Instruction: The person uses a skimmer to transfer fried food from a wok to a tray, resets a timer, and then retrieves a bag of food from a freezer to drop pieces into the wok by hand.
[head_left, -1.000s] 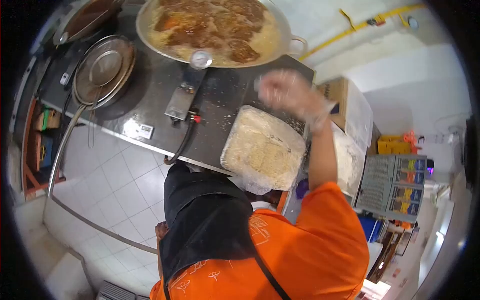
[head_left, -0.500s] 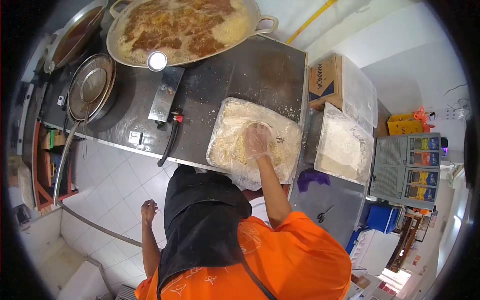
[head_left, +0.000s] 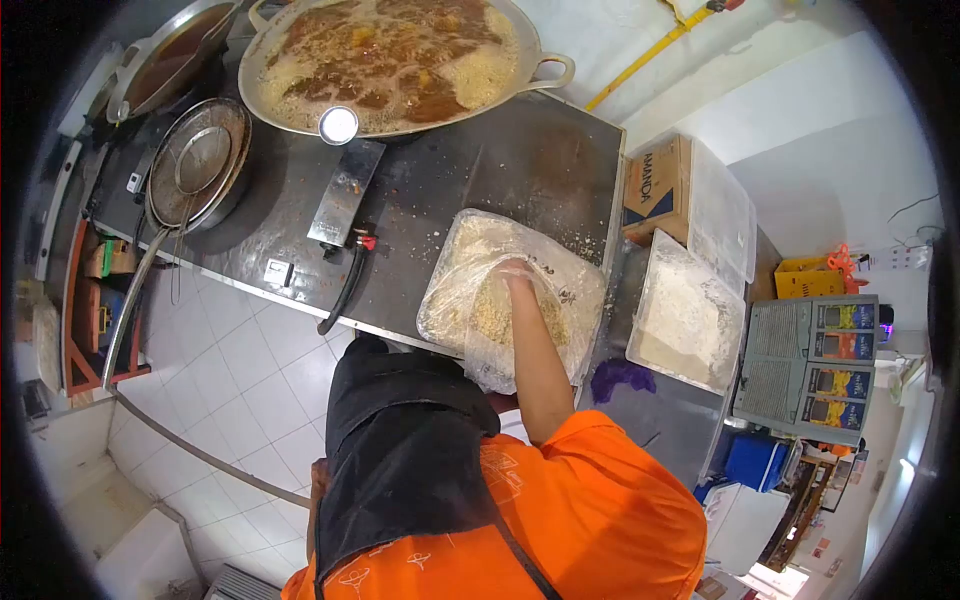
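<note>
My right hand (head_left: 515, 270) reaches into a clear plastic bag (head_left: 490, 365) that lies in a shallow tray (head_left: 432, 300). Around and under the hand are pale yellowish crumbs (head_left: 492, 315), and whitish powder coats the plastic. The fingers are hidden in the bag, so their grip does not show. Down at my side, against the black apron (head_left: 400, 450), only a sliver of my left hand (head_left: 319, 475) shows; its fingers are out of sight.
A wide pan of bubbling oil (head_left: 390, 65) stands at the back, a metal box with a dial (head_left: 345, 195) before it. Left is a strainer on a pot (head_left: 200, 165). To the right are a bin of white flour (head_left: 690, 305), a cardboard box (head_left: 655, 190) and a purple cloth (head_left: 620, 382).
My right hand has gone deeper into the bag, and the plastic now covers its fingers. My left hand has drawn back toward my body, mostly behind the apron. The view has shifted slightly.
</note>
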